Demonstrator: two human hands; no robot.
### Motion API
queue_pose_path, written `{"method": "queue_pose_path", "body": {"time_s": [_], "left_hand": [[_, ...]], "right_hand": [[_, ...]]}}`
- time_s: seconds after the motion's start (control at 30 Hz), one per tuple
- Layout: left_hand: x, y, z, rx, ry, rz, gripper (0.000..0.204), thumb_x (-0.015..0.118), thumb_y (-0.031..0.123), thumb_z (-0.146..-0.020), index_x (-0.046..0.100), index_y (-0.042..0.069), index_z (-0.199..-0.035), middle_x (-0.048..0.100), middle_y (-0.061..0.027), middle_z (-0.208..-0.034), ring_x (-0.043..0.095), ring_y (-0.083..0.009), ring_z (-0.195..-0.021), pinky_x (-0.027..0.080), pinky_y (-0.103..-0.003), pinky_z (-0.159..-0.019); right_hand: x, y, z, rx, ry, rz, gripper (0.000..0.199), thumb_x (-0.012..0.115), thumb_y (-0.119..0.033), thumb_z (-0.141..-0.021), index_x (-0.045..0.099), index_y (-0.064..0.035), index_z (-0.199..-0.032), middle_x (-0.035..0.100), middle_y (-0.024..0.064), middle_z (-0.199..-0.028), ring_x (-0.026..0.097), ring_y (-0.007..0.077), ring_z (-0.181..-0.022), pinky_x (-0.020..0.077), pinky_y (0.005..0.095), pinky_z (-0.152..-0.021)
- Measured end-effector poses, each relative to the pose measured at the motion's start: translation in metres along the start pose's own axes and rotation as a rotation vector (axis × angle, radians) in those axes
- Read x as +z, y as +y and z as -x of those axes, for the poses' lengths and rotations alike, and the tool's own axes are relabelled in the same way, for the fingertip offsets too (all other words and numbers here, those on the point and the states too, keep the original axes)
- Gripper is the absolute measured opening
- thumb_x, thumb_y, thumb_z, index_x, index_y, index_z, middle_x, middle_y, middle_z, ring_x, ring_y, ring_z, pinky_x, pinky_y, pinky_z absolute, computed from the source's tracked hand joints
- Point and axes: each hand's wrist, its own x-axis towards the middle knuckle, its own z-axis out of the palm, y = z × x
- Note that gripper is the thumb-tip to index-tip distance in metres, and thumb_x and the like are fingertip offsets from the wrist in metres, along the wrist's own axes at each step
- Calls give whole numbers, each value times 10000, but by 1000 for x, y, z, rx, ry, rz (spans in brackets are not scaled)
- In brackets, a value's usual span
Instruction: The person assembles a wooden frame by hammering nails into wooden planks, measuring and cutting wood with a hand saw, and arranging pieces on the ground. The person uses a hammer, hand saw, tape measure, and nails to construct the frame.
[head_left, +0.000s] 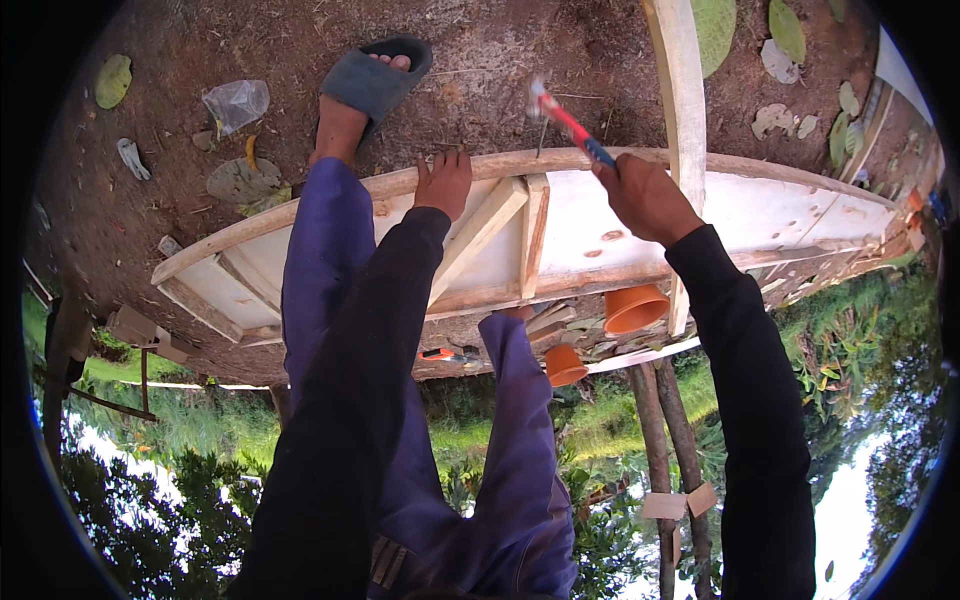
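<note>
I see a long frame (pixel 560 225) of pale, rough-sawn planks lying across bare brown dirt (pixel 500 60). Its near edge is a rounded rail, and short battens brace it, one upright and one slanting beside it. A narrow pale plank (pixel 683 90) crosses the frame on the right.

My left hand (pixel 443 183) rests on the rail, fingers curled together over the edge, holding no tool. My right hand (pixel 645 197) is clamped round the blue grip of a hammer (pixel 565 122); its red shaft slants up and left over the dirt just beyond the rail, and the head is blurred. A thin nail (pixel 540 137) seems to stand at the rail under the hammer, though it is too small to be sure.

A foot in a grey rubber slipper (pixel 375 75) is planted on the dirt. Two orange plastic pots (pixel 633 308) lie by the frame's other side, smooth and tapered. Left of the slipper lie a crumpled clear plastic bag (pixel 237 102) and dry leaves (pixel 113 80).
</note>
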Motion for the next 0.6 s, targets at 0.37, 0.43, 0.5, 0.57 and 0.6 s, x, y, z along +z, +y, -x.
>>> {"method": "queue_pose_path", "body": {"time_s": [0.37,0.43,0.5,0.57,0.6], "left_hand": [[-2,-6,0,4,-73,67,465,516,39,-943,440,5,-1401,516,-181,-1372,472,-353,-1339,283,-675,-1160],[-13,-8,-2,-15,-227,98,573,506,10,-919,368,-5,-1475,461,-201,-1448,431,-372,-1379,256,-686,-1166],[-7,-8,1,-15,-160,84,591,520,4,-910,364,-5,-1481,471,-197,-1432,435,-369,-1375,264,-680,-1164],[-6,-8,-1,-1,-132,74,597,531,-4,-902,369,-4,-1477,479,-193,-1417,437,-368,-1372,271,-675,-1162],[-6,-7,-1,1,-142,69,593,536,-9,-898,377,-4,-1469,483,-192,-1411,437,-367,-1372,274,-672,-1162]], "right_hand": [[-62,-44,-30,277,587,-452,466,504,-404,-1076,535,-23,-811,517,68,-606,519,182,-472,434,361,-471],[-39,-41,-12,476,405,-672,430,495,-384,-1075,523,-48,-808,469,-10,-616,487,101,-485,435,306,-447],[-15,-42,11,705,221,-1061,400,494,-397,-1072,553,-36,-912,452,-21,-647,448,85,-485,417,290,-435],[14,-47,29,823,201,-1229,398,492,-405,-1063,545,-37,-922,461,-7,-682,446,99,-504,411,300,-439],[29,-53,31,871,203,-1283,387,492,-396,-1061,540,-41,-915,459,-5,-683,450,103,-513,414,301,-446]]}}
